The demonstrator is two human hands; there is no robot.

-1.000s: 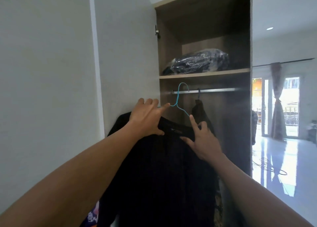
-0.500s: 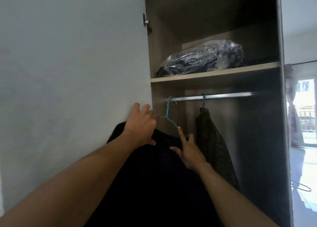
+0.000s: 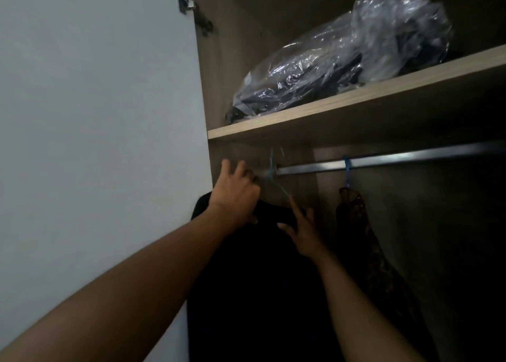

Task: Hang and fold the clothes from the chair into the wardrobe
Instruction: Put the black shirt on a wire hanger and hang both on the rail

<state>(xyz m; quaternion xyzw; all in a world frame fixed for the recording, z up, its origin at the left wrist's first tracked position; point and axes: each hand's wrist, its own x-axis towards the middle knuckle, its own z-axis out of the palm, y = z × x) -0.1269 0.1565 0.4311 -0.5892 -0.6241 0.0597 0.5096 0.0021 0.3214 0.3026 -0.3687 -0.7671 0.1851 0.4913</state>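
A black garment (image 3: pixel 254 293) hangs from a thin blue wire hanger (image 3: pixel 273 175), whose blurred hook is at the left end of the metal rail (image 3: pixel 383 162) inside the wardrobe. My left hand (image 3: pixel 235 194) grips the garment's left shoulder over the hanger. Resting on the garment's collar just right of the hanger neck is my right hand (image 3: pixel 301 230), fingers spread. Whether the hook sits on the rail is unclear.
A dark patterned garment (image 3: pixel 364 238) hangs on another blue hanger (image 3: pixel 347 170) further right on the rail. A clear plastic bag of dark clothes (image 3: pixel 342 52) lies on the wooden shelf (image 3: pixel 356 99) above. The open white wardrobe door (image 3: pixel 95 142) stands at my left.
The view has moved closer into the wardrobe and tilted up. Both hands have carried the black garment and its hanger up toward the left end of the rail.
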